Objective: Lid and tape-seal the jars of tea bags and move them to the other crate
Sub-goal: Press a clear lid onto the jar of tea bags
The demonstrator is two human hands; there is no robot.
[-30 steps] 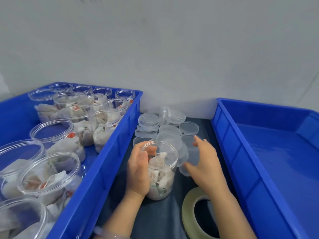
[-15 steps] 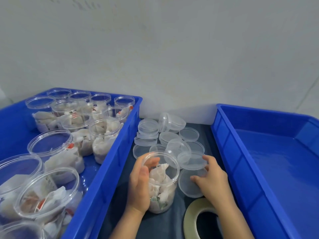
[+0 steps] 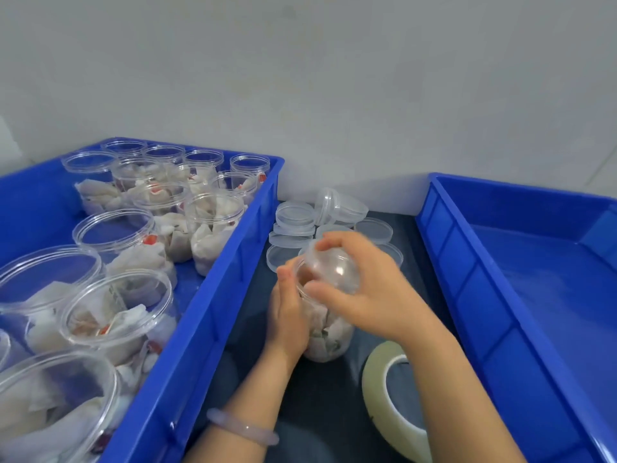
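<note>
Head view — left hand [image 3: 288,310] snug round jar [image 3: 329,340] — right hand [image 3: 375,295] fingertips clamped on lid [image 3: 334,272]

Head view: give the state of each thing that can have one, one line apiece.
jar: upright between the crates, filled, not sealed
lid: tilted at the jar's mouth, not seated
left grip: holds the jar's side
right grip: holds the lid
crate jars: filled, unlidded
spare lids: loose, heaped behind the jar
tape roll: lying flat, untouched
right crate: no jars seen in it
</note>
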